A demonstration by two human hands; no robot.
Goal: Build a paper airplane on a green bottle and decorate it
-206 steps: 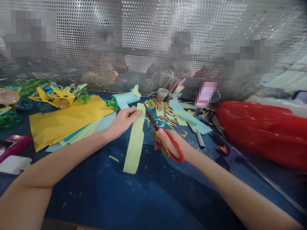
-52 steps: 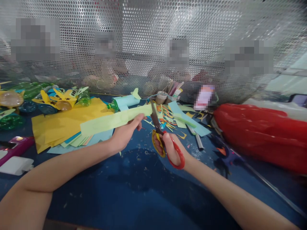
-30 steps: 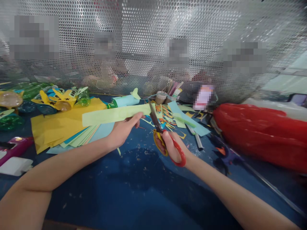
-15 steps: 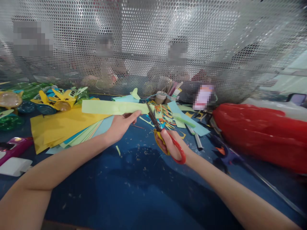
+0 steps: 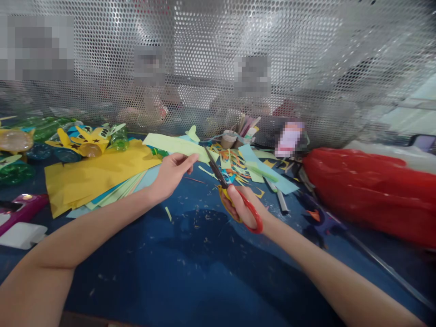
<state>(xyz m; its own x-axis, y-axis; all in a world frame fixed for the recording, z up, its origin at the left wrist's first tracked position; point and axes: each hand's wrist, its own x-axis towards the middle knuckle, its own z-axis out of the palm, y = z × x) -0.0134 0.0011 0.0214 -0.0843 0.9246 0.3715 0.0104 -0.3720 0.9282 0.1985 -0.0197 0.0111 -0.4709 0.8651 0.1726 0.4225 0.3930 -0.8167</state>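
My left hand [image 5: 175,172] pinches a pale green paper strip [image 5: 170,144] between thumb and fingers, above the blue table. The strip slants up to the left, its right end at the scissor blades. In my right hand [image 5: 240,206] is a pair of scissors [image 5: 217,171] with red and yellow handles, my fingers through the loops. The blades point up and to the left and look nearly closed. Whether they bite into the strip is hard to tell. Behind the scissors lies a heap of coloured paper scraps [image 5: 235,165].
Yellow sheets [image 5: 98,175] and fanned coloured papers [image 5: 117,195] lie at left, near green plastic bottle pieces [image 5: 44,131]. A red plastic bag [image 5: 368,195] and a purple glue gun [image 5: 329,222] are at right. Cups [image 5: 229,138] stand before a perforated metal screen [image 5: 200,54].
The left end of the paper strip has swung away and tilted, and my left hand has turned slightly. My right hand with the scissors has hardly moved.
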